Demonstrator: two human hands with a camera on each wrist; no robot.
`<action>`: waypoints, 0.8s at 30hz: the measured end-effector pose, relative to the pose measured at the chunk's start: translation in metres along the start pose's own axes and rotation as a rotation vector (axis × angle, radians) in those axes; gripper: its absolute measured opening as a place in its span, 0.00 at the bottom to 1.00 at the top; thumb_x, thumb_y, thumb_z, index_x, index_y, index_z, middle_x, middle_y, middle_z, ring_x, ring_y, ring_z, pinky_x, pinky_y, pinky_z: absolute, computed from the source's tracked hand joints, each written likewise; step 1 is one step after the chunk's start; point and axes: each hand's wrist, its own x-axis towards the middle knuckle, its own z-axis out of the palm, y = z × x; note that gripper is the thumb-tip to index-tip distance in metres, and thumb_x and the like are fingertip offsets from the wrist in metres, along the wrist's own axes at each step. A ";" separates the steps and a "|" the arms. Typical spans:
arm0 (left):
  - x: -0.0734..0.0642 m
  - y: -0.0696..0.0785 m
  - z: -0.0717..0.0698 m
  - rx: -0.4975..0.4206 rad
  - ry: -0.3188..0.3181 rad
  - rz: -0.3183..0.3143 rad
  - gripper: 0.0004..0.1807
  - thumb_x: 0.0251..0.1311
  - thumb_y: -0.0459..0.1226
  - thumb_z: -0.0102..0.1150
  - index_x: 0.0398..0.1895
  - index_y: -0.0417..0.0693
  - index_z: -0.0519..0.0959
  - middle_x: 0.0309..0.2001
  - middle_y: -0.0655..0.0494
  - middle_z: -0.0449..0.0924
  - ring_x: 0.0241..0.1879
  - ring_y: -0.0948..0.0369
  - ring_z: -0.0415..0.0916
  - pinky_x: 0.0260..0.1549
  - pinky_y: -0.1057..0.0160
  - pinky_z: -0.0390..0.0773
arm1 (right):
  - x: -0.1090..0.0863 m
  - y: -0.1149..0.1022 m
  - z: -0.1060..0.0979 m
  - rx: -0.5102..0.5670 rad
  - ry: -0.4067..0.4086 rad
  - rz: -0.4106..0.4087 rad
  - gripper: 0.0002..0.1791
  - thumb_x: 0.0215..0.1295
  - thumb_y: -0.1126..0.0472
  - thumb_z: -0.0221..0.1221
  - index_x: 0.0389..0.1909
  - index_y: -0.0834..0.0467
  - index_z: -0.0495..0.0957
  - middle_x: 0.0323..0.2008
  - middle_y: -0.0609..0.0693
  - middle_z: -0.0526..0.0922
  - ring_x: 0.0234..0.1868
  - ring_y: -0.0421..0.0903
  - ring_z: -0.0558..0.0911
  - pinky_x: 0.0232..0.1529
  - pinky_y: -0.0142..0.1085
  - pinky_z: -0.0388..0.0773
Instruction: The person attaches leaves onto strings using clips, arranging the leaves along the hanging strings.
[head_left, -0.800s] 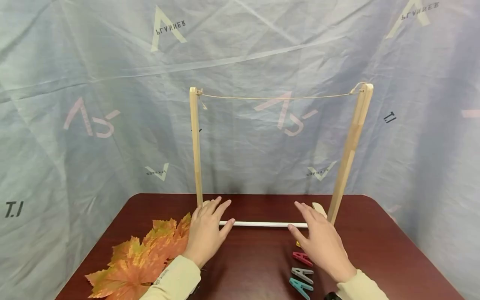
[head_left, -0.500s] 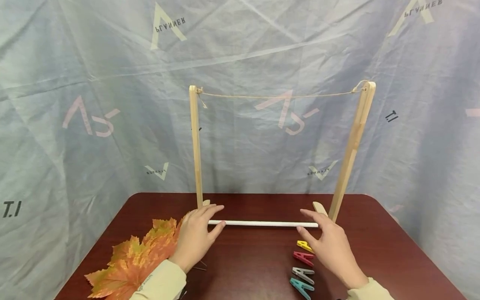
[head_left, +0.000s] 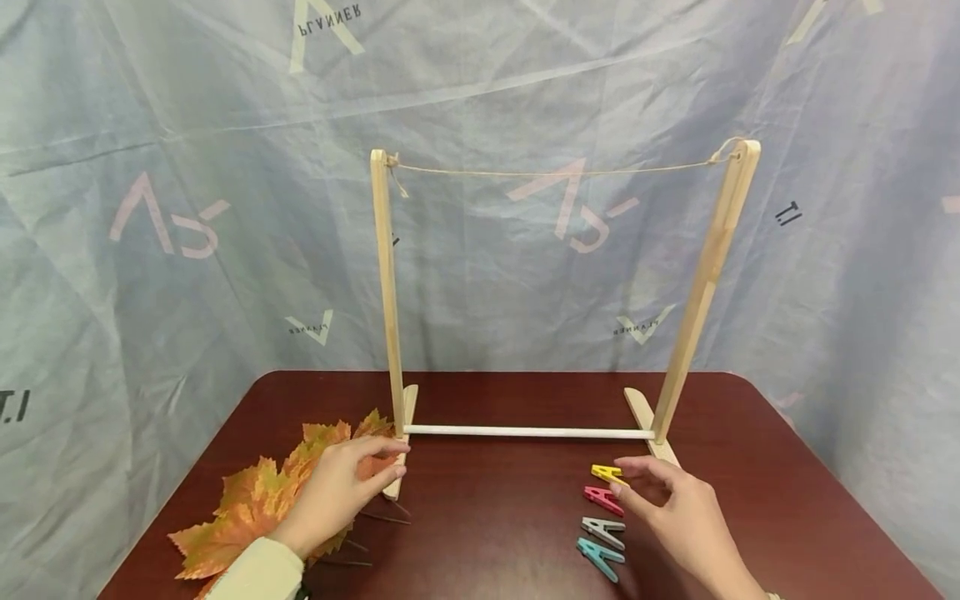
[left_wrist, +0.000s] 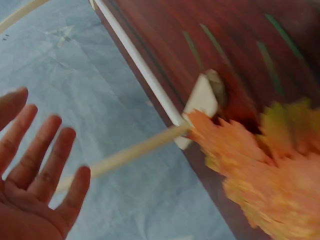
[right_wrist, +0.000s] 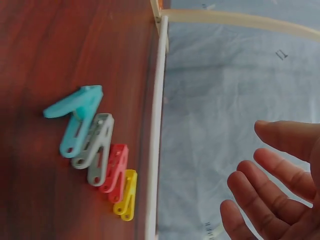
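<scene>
My left hand (head_left: 341, 487) is over the orange maple leaves (head_left: 258, 504), its fingers relaxed and holding nothing. In the left wrist view its fingers (left_wrist: 44, 172) are spread apart. On the other side, my right hand (head_left: 686, 517) hovers beside a row of clothespins, thumb and fingers apart with nothing between them. The row runs from a yellow clothespin (head_left: 606, 473) through a red clothespin (head_left: 602, 500) and a grey clothespin (head_left: 603, 531) to a turquoise clothespin (head_left: 600, 557) nearest the front. Thin leaf stems (left_wrist: 272, 67) show in the left wrist view.
A wooden frame stands at the back of the dark red table (head_left: 495, 517), with a left post (head_left: 386, 292) and a right post (head_left: 705, 292). Twine (head_left: 547, 173) is strung between their tops, and a white rod (head_left: 525, 432) joins them low down. Grey cloth (head_left: 480, 275) hangs behind.
Both hands have drawn back from the frame's white rod toward the front, the left one also leftward over the leaves, the right one to beside the clothespins. The view has tipped slightly downward.
</scene>
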 end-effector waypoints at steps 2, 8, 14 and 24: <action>-0.006 -0.008 -0.005 0.002 -0.041 -0.023 0.10 0.64 0.40 0.69 0.48 0.58 0.87 0.46 0.64 0.87 0.51 0.56 0.83 0.51 0.47 0.79 | -0.003 0.002 0.001 0.024 -0.039 0.046 0.15 0.59 0.60 0.73 0.47 0.54 0.86 0.38 0.46 0.88 0.34 0.36 0.85 0.35 0.31 0.80; -0.022 -0.031 -0.014 0.020 -0.141 -0.039 0.09 0.63 0.41 0.69 0.46 0.55 0.87 0.46 0.59 0.87 0.45 0.56 0.84 0.41 0.51 0.83 | -0.010 0.012 0.009 0.073 -0.158 0.162 0.17 0.59 0.57 0.74 0.48 0.58 0.86 0.38 0.47 0.88 0.34 0.38 0.86 0.34 0.31 0.80; -0.038 -0.058 -0.014 0.062 -0.240 0.013 0.05 0.61 0.37 0.71 0.39 0.53 0.87 0.39 0.63 0.86 0.37 0.65 0.83 0.33 0.61 0.82 | -0.017 0.023 0.018 0.060 -0.232 0.210 0.18 0.58 0.56 0.74 0.48 0.56 0.86 0.37 0.44 0.87 0.36 0.40 0.85 0.36 0.32 0.81; -0.058 -0.091 -0.006 0.330 -0.373 0.118 0.08 0.53 0.36 0.76 0.31 0.57 0.84 0.31 0.67 0.83 0.30 0.65 0.80 0.26 0.62 0.78 | -0.023 0.048 0.024 0.036 -0.382 0.101 0.17 0.60 0.56 0.73 0.47 0.59 0.84 0.36 0.46 0.86 0.34 0.41 0.84 0.34 0.33 0.81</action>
